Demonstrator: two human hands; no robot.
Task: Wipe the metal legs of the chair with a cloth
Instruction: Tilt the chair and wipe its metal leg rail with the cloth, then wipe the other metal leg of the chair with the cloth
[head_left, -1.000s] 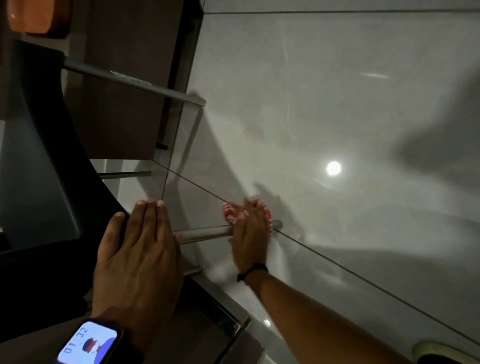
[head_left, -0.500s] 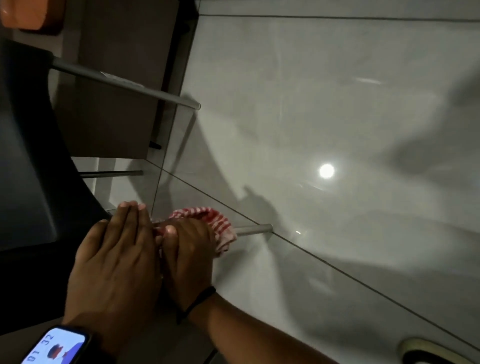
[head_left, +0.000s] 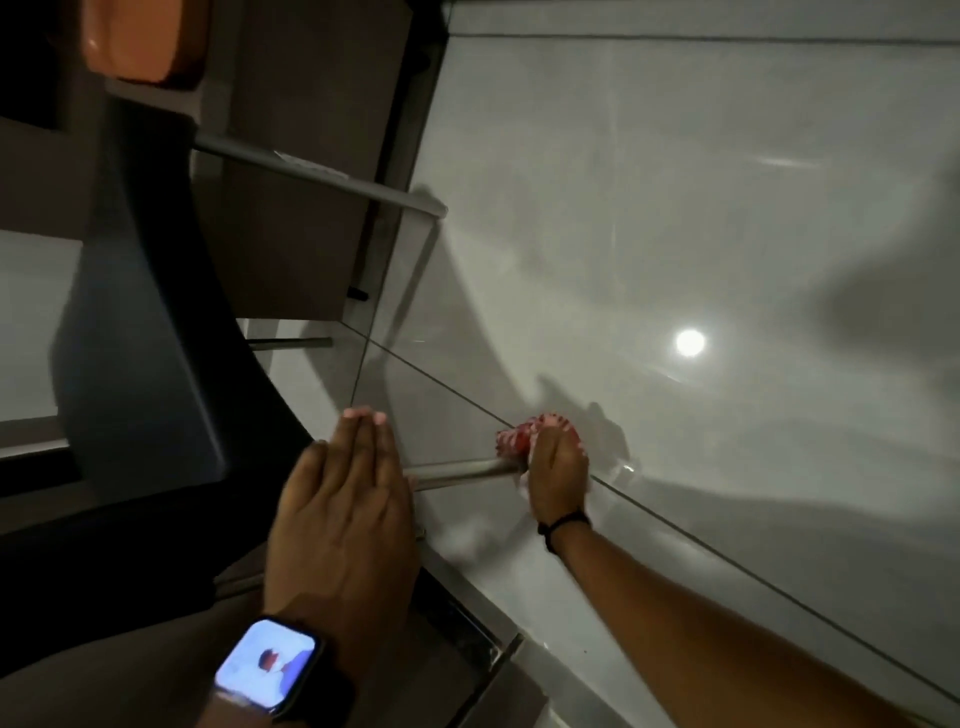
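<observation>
A dark chair (head_left: 150, 364) lies tipped, its round metal legs pointing right over the glossy tiled floor. My right hand (head_left: 557, 475) grips a red-and-white cloth (head_left: 522, 434) wrapped around the far end of the nearest leg (head_left: 457, 474); the leg's tip is hidden under the cloth and hand. My left hand (head_left: 345, 499), with a lit watch on the wrist, rests flat with fingers together on the chair's edge at the base of that leg. Another leg (head_left: 332, 179) juts out higher up, and a third leg (head_left: 291, 343) shows between them.
A dark wooden cabinet (head_left: 311, 156) stands behind the chair, with an orange object (head_left: 140, 41) at the top left. A metal-edged frame (head_left: 467, 644) lies on the floor near my left wrist. Pale glossy tiles (head_left: 675, 234) spread to the right, reflecting a lamp.
My right hand slid the cloth along the leg, from the far end in to my left hand, then back out to the tip. My left hand stayed on the chair.
</observation>
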